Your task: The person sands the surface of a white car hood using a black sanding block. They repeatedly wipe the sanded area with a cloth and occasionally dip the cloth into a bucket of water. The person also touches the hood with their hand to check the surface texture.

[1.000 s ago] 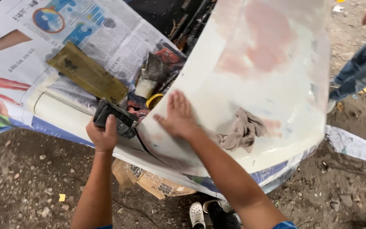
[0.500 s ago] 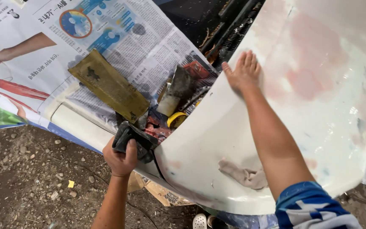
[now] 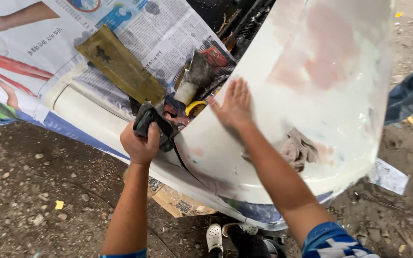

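The white car body panel [image 3: 311, 95] filled the right half of the frame, curved and patched with two pinkish filler areas near its top. The right hand [image 3: 235, 106] lay flat against it just left of centre, fingers spread wide and straight, holding nothing, only the palm and fingertips pressed to the painted surface. One crumpled grey rag [image 3: 298, 149] rested on the panel just right of that forearm, lower down.

The left hand [image 3: 140, 142] sat at centre-left, its fingers curled tight round one dark, black tool [image 3: 153, 123] with a cable [image 3: 181, 161] trailing from it along the panel's lower edge. I could not tell what sort of tool it was.

Just above that fist lay a small clutter: one wide brass-coloured spreader blade [image 3: 119, 64] angled toward the upper left, one putty knife [image 3: 198, 74] with a pale handle, and one yellow roll of tape [image 3: 196, 108], half hidden.

Sheets of newspaper [image 3: 48, 43] masked the bodywork across the upper left. Below, bare gravelly ground [image 3: 34, 200] ran along the bottom, with one piece of cardboard [image 3: 178, 203] and one white clog [image 3: 214, 237] at the bottom centre. Another person's denim-clad leg [image 3: 409, 95] showed at the right edge.
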